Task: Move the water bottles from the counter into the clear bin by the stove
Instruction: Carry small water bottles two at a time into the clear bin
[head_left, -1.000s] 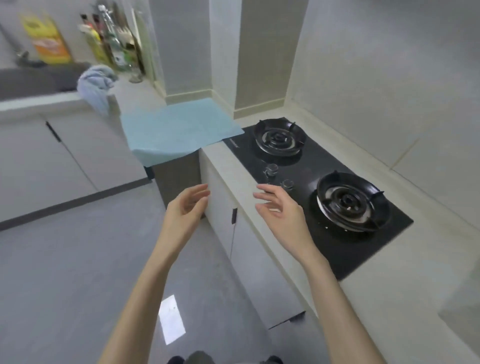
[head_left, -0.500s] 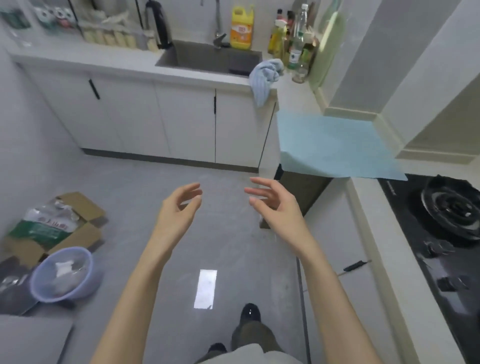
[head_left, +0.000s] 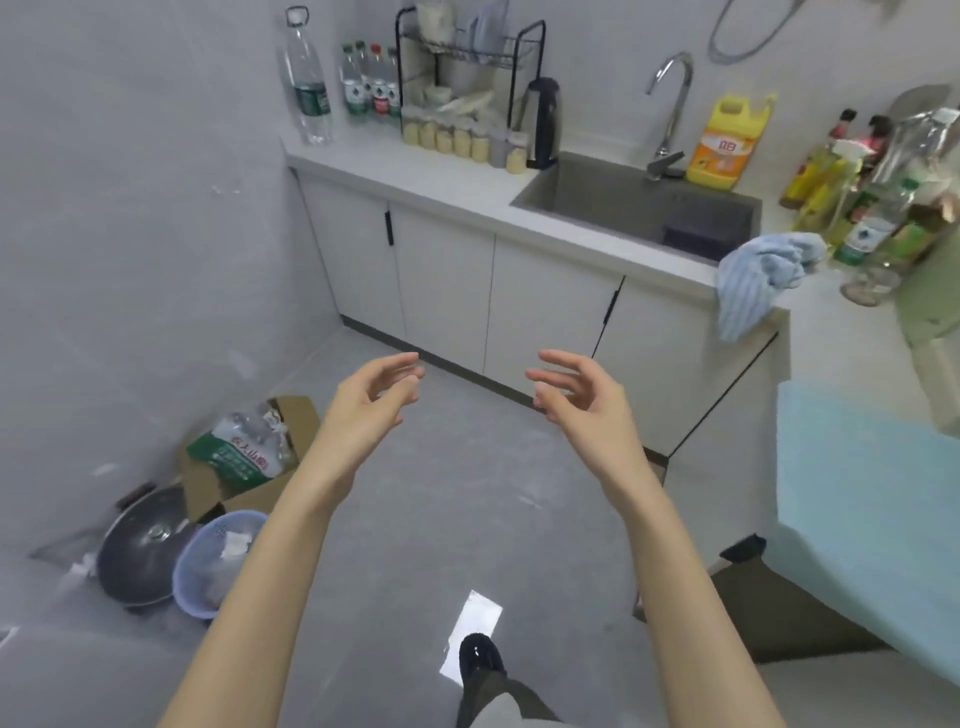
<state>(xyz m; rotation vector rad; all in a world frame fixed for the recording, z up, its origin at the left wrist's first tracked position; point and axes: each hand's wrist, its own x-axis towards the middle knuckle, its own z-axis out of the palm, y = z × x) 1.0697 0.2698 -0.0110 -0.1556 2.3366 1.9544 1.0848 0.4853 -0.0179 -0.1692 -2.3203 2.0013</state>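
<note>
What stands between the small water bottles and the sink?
In the head view: a black dish rack, a row of jars and a dark kettle.

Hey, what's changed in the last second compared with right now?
The view swung left, from the stove to the sink counter, bringing the water bottles into sight at its left end. Nothing was grasped or released: left hand and right hand stay raised, open and empty.
</note>
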